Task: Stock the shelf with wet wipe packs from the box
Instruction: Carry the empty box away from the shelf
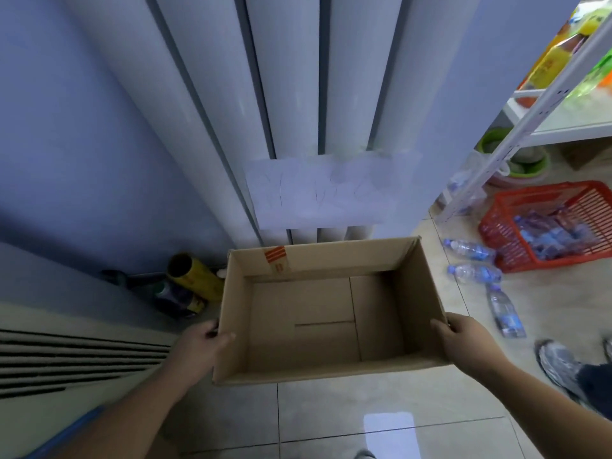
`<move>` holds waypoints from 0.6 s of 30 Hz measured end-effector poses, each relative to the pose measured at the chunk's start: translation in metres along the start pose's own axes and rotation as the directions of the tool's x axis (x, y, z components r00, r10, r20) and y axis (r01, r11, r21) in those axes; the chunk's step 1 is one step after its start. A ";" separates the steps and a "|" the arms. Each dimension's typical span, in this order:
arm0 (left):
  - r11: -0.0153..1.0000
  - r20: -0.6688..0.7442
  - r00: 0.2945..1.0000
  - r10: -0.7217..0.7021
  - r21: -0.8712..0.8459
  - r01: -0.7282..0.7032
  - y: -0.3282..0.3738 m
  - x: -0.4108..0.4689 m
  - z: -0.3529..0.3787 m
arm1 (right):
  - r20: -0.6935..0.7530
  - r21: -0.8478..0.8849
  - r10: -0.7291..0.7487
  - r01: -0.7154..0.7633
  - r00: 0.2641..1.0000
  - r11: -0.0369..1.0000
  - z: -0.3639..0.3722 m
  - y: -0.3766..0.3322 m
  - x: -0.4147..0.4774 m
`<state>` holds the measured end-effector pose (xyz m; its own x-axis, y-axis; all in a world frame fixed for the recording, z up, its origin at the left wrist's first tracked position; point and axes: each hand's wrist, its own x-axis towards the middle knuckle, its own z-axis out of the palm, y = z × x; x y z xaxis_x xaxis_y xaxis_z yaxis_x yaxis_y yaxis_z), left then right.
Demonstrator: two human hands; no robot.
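Observation:
An open brown cardboard box (410, 286) is held above the tiled floor in the middle of the view. Its inside is bare; no wet wipe packs show in it. My left hand (202, 342) grips its left wall near the front corner. My right hand (458, 336) grips its right wall near the front corner. A white metal shelf (530, 111) stands at the upper right with yellow and green goods on it.
A red plastic basket (516, 260) with blue packs sits on the floor at right, three water bottles (473, 273) lying beside it. A yellow roll (193, 276) leans by the white radiator (291, 94). A person's shoe (559, 366) is at far right.

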<state>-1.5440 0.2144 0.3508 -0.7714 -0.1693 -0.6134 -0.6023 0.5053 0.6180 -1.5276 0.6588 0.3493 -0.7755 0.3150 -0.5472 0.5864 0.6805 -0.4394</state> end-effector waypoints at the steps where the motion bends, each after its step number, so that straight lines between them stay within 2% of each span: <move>1: 1.000 -0.002 1.000 -0.001 0.005 0.001 0.000 0.007 0.002 | 0.002 -0.001 0.001 -0.001 1.000 1.000 0.003 0.001 0.006; 11: 0.996 -0.039 0.998 -0.055 0.067 0.057 -0.022 0.060 0.024 | 0.033 0.003 0.014 -0.014 0.999 1.000 0.029 0.006 0.046; 18: 0.996 -0.094 0.995 -0.039 0.081 0.047 -0.016 0.067 0.027 | 0.018 0.030 0.016 -0.016 1.000 0.999 0.030 0.003 0.054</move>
<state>-1.5806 0.2180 0.2860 -0.7633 -0.2679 -0.5878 -0.6190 0.5636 0.5469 -1.5606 0.6579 0.2974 -0.7618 0.3136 -0.5668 0.6057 0.6550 -0.4517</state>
